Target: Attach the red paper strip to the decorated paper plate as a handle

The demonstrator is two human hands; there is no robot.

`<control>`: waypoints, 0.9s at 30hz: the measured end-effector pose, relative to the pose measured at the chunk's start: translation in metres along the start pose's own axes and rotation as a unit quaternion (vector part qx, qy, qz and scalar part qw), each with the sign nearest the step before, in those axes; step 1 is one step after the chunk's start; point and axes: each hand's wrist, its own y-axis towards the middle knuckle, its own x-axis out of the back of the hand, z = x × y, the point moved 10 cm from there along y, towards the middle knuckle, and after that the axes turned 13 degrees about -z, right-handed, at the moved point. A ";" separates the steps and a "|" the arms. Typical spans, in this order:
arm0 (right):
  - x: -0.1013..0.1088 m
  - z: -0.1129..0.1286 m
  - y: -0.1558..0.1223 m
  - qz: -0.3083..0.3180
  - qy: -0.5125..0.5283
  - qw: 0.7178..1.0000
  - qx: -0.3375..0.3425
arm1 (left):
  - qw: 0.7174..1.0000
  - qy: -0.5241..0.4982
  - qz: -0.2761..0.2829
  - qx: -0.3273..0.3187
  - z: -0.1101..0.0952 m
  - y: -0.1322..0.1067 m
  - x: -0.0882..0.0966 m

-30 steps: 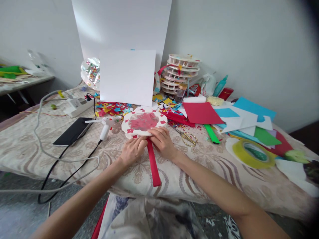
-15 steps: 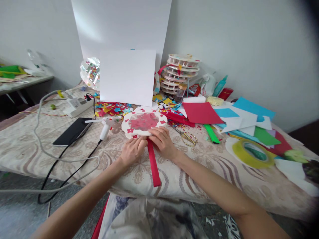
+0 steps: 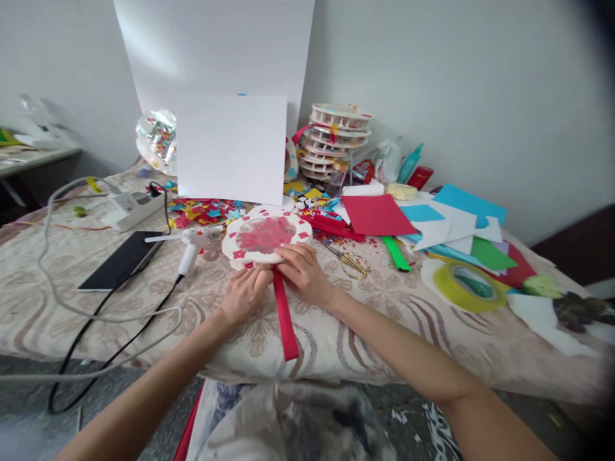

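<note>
A round white paper disc [image 3: 266, 237] with red paper bits on it lies on the patterned tablecloth [image 3: 365, 320]. A long red strip [image 3: 284, 314] runs from the disc's near edge toward me. My left hand [image 3: 244, 293] rests with curled fingers pressed on the strip's top end at the left. My right hand [image 3: 303, 274] presses with closed fingers on the same joint from the right, touching the disc's edge.
A white glue gun [image 3: 191, 246] with a black cable lies left of the disc, beside a black phone [image 3: 120, 259] and a power strip [image 3: 129, 206]. Scissors [image 3: 350, 258], a yellow tape roll [image 3: 468, 285], coloured paper sheets [image 3: 379, 214] and stacked white discs [image 3: 336, 137] lie right and behind.
The view has shifted a little to the right, so everything sits further left in the picture. Both hands stay pressed on the joint of strip and disc.
</note>
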 end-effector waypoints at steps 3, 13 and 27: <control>0.008 0.003 0.007 0.032 -0.003 0.999 0.034 | 1.000 -0.009 -0.006 0.002 0.003 -0.002 0.001; 0.178 -0.114 -0.062 0.048 -0.269 0.923 -0.270 | 1.000 -0.007 -0.014 0.012 0.014 -0.011 -0.003; 0.438 -0.258 -0.217 0.092 -0.566 0.614 -0.542 | 1.000 0.010 -0.011 0.010 0.007 -0.001 -0.001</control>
